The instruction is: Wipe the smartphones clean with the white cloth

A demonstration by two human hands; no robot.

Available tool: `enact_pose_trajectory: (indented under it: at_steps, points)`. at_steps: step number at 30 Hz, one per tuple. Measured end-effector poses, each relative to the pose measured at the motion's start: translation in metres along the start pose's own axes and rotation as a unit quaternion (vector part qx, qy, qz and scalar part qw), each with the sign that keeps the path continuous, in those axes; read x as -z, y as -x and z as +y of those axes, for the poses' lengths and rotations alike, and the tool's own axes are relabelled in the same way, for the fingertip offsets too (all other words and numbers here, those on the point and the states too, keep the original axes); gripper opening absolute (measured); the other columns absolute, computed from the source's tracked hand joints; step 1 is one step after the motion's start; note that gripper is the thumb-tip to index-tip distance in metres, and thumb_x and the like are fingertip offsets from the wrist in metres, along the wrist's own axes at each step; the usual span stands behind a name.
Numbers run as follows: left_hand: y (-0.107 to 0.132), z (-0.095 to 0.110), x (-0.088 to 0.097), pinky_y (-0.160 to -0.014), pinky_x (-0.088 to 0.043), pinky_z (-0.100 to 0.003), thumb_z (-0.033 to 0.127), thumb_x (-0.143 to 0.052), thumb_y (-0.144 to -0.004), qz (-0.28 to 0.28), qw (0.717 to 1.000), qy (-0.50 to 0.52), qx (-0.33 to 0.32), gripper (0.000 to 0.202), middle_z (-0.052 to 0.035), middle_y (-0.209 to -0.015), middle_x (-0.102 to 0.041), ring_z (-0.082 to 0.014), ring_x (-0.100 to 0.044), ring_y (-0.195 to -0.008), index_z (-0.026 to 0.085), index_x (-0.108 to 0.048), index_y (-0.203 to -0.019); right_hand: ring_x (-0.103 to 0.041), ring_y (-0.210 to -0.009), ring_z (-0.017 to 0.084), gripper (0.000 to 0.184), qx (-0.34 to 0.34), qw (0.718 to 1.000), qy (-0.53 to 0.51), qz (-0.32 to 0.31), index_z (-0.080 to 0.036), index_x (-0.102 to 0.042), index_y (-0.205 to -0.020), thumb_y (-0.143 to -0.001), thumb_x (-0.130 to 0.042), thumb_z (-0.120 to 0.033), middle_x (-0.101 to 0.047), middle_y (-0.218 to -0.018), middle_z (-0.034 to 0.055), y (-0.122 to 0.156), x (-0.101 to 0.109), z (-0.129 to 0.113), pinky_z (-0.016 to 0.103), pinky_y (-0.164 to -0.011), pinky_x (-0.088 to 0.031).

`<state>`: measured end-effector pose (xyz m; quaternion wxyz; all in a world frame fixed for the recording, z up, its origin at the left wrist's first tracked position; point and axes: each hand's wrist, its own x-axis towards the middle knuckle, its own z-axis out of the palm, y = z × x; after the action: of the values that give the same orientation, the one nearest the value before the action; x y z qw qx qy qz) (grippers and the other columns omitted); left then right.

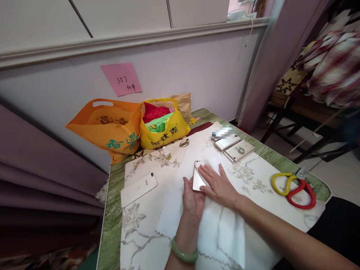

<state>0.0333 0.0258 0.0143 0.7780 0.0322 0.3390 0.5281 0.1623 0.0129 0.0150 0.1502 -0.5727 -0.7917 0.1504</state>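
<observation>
A pale gold phone [196,175] lies face down on a white cloth [213,232] in the middle of the table. My left hand [192,200], with a green bangle on its wrist, grips the phone's near end, thumb along its left edge. Flat on the phone's right side and on the cloth rests my right hand [218,184], fingers stretched out and together.
A white phone [138,188] lies to the left. Two more phones [227,142] [239,150] sit at the back right. Yellow and red scissors [294,185] lie near the right edge. An orange bag [109,127], a yellow bag [163,127] and a small bottle [166,152] stand by the wall.
</observation>
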Motion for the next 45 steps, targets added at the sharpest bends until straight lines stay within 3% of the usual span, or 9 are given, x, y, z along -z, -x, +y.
enact_pose_trajectory:
  at_steps: [5, 10, 14, 20, 25, 28, 32, 37, 45]
  points:
    - [-0.002, 0.000, -0.001, -0.090, -0.055, -0.034, 0.051, -0.054, -0.090, 0.042, 0.999, -0.013, -0.002, 0.039, -0.0134, -0.098, -0.074, -0.0222, -0.070, -0.098, 0.014, -0.067, -0.097, -0.028, -0.145, 0.027, 0.065, 0.081, 0.996, -0.018, 0.015, -0.030, -0.013, -0.155, -0.100, -0.036, -0.054, -0.031, -0.156, 0.0068, 0.039, -0.005, -0.011, 0.063, -0.117, 0.002]
    - [-0.001, -0.003, 0.000, -0.101, -0.049, -0.034, 0.029, -0.066, -0.085, -0.045, 0.998, -0.031, -0.021, 0.033, -0.0143, -0.121, -0.068, -0.0223, -0.063, -0.115, 0.013, -0.066, -0.114, -0.039, -0.139, 0.025, 0.049, -0.046, 0.996, -0.018, 0.080, -0.032, -0.030, -0.151, -0.103, -0.031, -0.040, -0.040, -0.152, 0.0054, 0.015, -0.008, 0.015, 0.066, -0.116, -0.005]
    - [-0.001, -0.011, 0.009, -0.106, -0.044, -0.036, 0.015, -0.075, -0.072, -0.035, 0.982, -0.152, -0.101, 0.059, -0.0083, -0.127, -0.066, -0.0233, -0.061, -0.119, 0.023, -0.059, -0.129, -0.047, -0.134, 0.023, 0.046, -0.077, 0.979, -0.069, 0.174, -0.025, -0.046, -0.143, -0.100, -0.037, -0.035, -0.050, -0.145, 0.0074, 0.009, -0.015, 0.029, 0.055, -0.116, -0.026]
    - [0.002, -0.009, 0.013, -0.118, -0.027, -0.037, 0.022, -0.068, -0.080, -0.069, 0.892, -0.363, -0.258, 0.045, -0.0042, -0.138, -0.058, -0.0229, -0.046, -0.135, 0.025, -0.064, -0.124, -0.062, -0.115, 0.026, 0.038, -0.155, 0.916, -0.226, 0.292, -0.023, -0.069, -0.117, -0.093, -0.051, -0.046, -0.067, -0.123, 0.0074, 0.020, -0.016, 0.037, 0.043, -0.103, -0.046]
    - [0.005, -0.008, 0.007, -0.118, -0.027, -0.038, 0.016, -0.074, -0.073, -0.070, 0.904, -0.358, -0.222, 0.045, -0.0065, -0.132, -0.063, -0.0236, -0.050, -0.132, 0.024, -0.068, -0.117, -0.059, -0.118, 0.031, 0.049, -0.248, 0.833, -0.321, 0.375, -0.019, -0.066, -0.123, -0.092, -0.048, -0.053, -0.067, -0.125, 0.0095, 0.013, -0.004, 0.041, 0.052, -0.104, -0.044]
    - [0.005, -0.008, 0.004, -0.117, -0.029, -0.035, 0.012, -0.073, -0.072, -0.065, 0.923, -0.318, -0.205, 0.039, -0.0091, -0.128, -0.065, -0.0241, -0.050, -0.131, 0.021, -0.071, -0.110, -0.044, -0.135, 0.027, 0.047, -0.154, 0.882, -0.231, 0.380, -0.025, -0.055, -0.137, -0.098, -0.042, -0.047, -0.055, -0.141, 0.0061, 0.005, 0.004, 0.032, 0.052, -0.115, -0.030]
    - [0.003, -0.006, 0.007, -0.113, -0.035, -0.034, 0.008, -0.072, -0.071, -0.056, 0.935, -0.290, -0.198, 0.034, -0.0090, -0.121, -0.069, -0.0245, -0.055, -0.126, 0.020, -0.073, -0.103, -0.033, -0.143, 0.023, 0.046, -0.015, 0.968, -0.070, 0.240, -0.030, -0.040, -0.147, -0.102, -0.033, -0.038, -0.047, -0.147, 0.0027, 0.005, 0.002, 0.009, 0.054, -0.119, -0.017]
    - [0.000, -0.008, 0.014, -0.103, -0.045, -0.041, 0.010, -0.073, -0.068, -0.064, 0.891, -0.400, -0.207, 0.025, -0.0080, -0.101, -0.075, -0.0296, -0.064, -0.106, 0.019, -0.075, -0.091, -0.032, -0.143, 0.019, 0.047, 0.159, 0.981, -0.009, 0.113, -0.030, -0.031, -0.151, -0.103, -0.032, -0.030, -0.042, -0.151, 0.0008, 0.014, -0.001, -0.001, 0.051, -0.122, -0.009]
    - [0.005, -0.004, 0.005, -0.113, -0.033, -0.031, 0.016, -0.073, -0.074, -0.066, 0.920, -0.320, -0.217, 0.035, -0.0061, -0.124, -0.068, -0.0213, -0.055, -0.124, 0.023, -0.071, -0.108, -0.031, -0.144, 0.024, 0.046, -0.008, 0.984, -0.003, 0.178, -0.032, -0.033, -0.150, -0.104, -0.028, -0.035, -0.046, -0.149, 0.0027, -0.017, 0.014, 0.020, 0.060, -0.118, -0.009]
